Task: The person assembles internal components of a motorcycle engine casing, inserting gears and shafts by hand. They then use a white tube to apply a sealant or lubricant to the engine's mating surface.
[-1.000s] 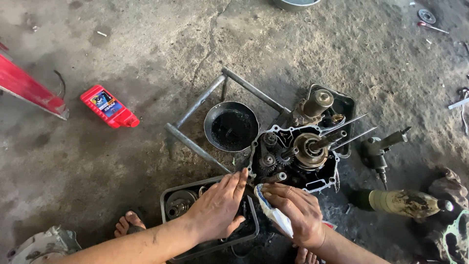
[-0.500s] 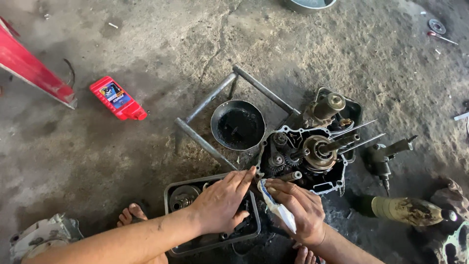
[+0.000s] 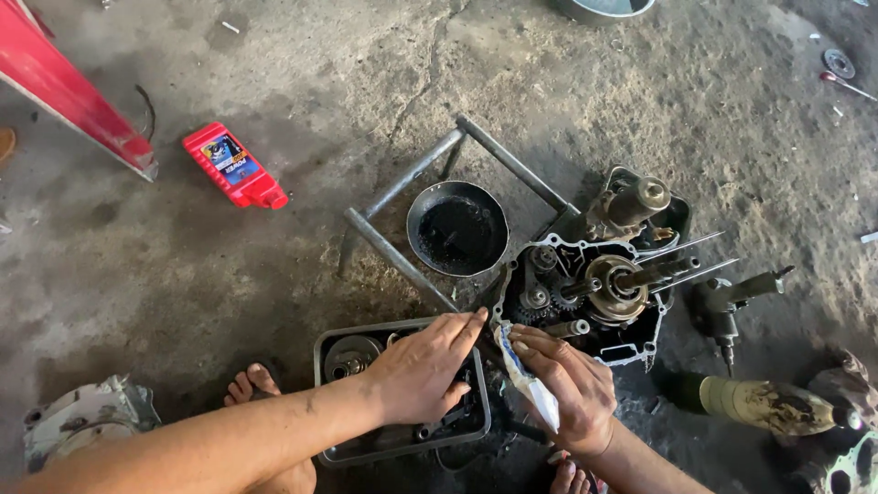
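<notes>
An open engine case [image 3: 585, 293] with bare gears and shafts rests on a grey metal frame [image 3: 412, 229] on the concrete floor. My left hand [image 3: 425, 370] lies flat over a black tray [image 3: 402, 444] of parts, its fingertips reaching the lower left edge of the engine case. My right hand [image 3: 562, 384] grips a white and blue squeeze tube [image 3: 526, 380], whose tip points at that same edge of the case. The two hands almost touch at the fingertips.
A black bowl [image 3: 457, 229] of dark oil sits inside the frame. A red oil bottle [image 3: 234, 166] lies to the left near a red panel [image 3: 69, 96]. A power tool [image 3: 732, 306] and a grimy bottle [image 3: 764, 402] lie to the right. My bare toes [image 3: 256, 380] show below.
The view has shifted a little, so everything sits lower and further right. Both hands stay at the case's lower left edge, the tube tip held close against it.
</notes>
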